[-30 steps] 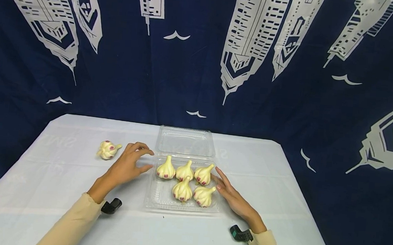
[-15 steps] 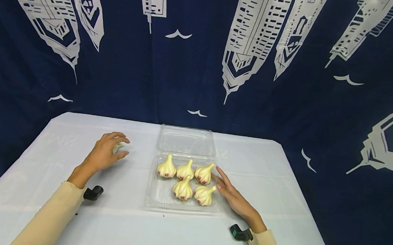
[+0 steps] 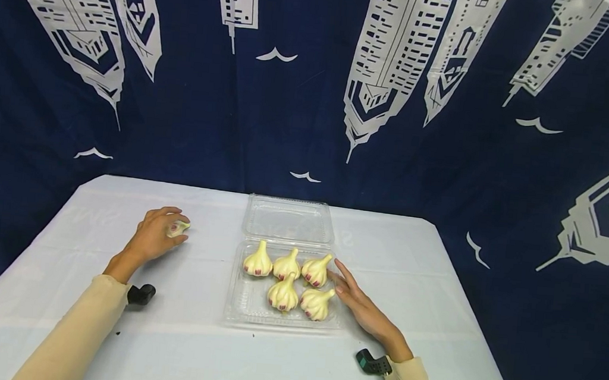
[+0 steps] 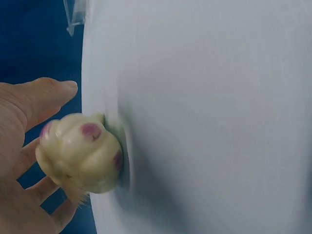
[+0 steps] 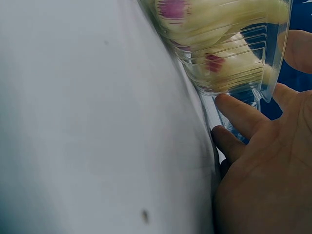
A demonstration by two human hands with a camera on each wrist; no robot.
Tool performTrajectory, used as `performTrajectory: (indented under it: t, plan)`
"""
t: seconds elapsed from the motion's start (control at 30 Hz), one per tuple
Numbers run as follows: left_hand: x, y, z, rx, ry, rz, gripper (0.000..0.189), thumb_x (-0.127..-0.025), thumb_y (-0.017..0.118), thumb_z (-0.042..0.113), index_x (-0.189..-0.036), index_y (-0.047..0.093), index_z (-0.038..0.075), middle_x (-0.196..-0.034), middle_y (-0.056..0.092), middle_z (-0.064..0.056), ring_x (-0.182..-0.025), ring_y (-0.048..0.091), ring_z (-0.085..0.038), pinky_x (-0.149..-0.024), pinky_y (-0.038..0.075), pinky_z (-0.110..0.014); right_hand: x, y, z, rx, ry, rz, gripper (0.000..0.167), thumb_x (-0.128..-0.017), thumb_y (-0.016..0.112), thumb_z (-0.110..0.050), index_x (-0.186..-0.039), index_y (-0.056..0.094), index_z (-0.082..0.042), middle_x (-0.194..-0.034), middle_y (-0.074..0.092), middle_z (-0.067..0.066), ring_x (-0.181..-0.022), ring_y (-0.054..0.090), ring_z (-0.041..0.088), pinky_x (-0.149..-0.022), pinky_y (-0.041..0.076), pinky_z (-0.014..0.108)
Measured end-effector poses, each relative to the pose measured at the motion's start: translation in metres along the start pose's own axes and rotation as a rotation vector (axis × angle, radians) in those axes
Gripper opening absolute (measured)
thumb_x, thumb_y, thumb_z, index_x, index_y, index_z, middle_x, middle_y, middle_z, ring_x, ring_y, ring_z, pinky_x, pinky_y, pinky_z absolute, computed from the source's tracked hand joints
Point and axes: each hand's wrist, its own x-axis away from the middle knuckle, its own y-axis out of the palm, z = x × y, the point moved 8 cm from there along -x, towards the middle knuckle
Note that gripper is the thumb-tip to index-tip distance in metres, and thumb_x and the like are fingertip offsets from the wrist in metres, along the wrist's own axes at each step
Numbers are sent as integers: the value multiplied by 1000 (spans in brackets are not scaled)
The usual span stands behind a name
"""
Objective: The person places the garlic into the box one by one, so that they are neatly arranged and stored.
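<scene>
My left hand is reached around a garlic bulb at the table's left, its neck pointing right. In the left wrist view a gap shows between the thumb and the bulb, with the other fingers behind it. My right hand lies with fairly straight fingers along the right side of a clear plastic clamshell box. Its fingertips are at the box wall. Inside the box sit several garlic bulbs, three in the back row and two in front. The front left spot holds no bulb.
The box's lid lies folded back toward the far edge of the white-covered table. A dark blue cloth with white building prints hangs behind it. Small dark specks lie on the front of the table.
My left hand has moved left from beside the box to the lone garlic bulb and lowered around it. The right hand and the box have stayed in place.
</scene>
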Motion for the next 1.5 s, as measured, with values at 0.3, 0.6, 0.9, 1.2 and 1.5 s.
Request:
performTrajectory:
  t: [0.3, 0.6, 0.9, 1.2, 1.5]
  plan:
    - [3, -1, -10, 68, 30, 23, 35, -85, 74, 5, -118, 66, -2, -128, 55, -32, -115, 48, -49, -92, 34, -53, 0, 1, -1, 3, -4, -1, 61, -110, 35, -27, -161, 1, -35, -166, 20, 15, -154, 6, 39, -118, 4, 69]
    - [6, -1, -12, 80, 14, 29, 33, -86, 74, 6, -118, 66, 1, -125, 57, -29, -108, 56, -44, -89, 43, -54, 1, 1, -1, -1, -1, 2, 61, -110, 35, -27, -161, 2, -35, -166, 20, 16, -154, 6, 40, -118, 4, 69]
    - [12, -4, -4, 97, 0, 31, 34, -86, 76, 6, -118, 67, 2, -125, 57, -27, -105, 56, -40, -85, 43, -47, 0, 1, 1, -2, -2, 3, 61, -110, 34, -24, -161, 2, -36, -166, 21, 15, -154, 6, 40, -118, 4, 68]
    - [21, -8, 12, 121, 41, 52, 38, -87, 77, 13, -122, 67, 5, -122, 54, -21, -97, 54, -33, -78, 42, -39, -1, 1, 0, 1, -11, 6, 61, -110, 34, -24, -161, 2, -34, -165, 21, 16, -154, 7, 40, -118, 4, 69]
    - [30, -6, 27, 148, 80, 81, 40, -89, 74, 16, -128, 64, 13, -119, 51, -14, -93, 54, -29, -75, 43, -35, 0, 0, 1, 9, -11, 11, 60, -111, 33, -25, -162, 1, -31, -165, 21, 19, -153, 6, 43, -117, 3, 70]
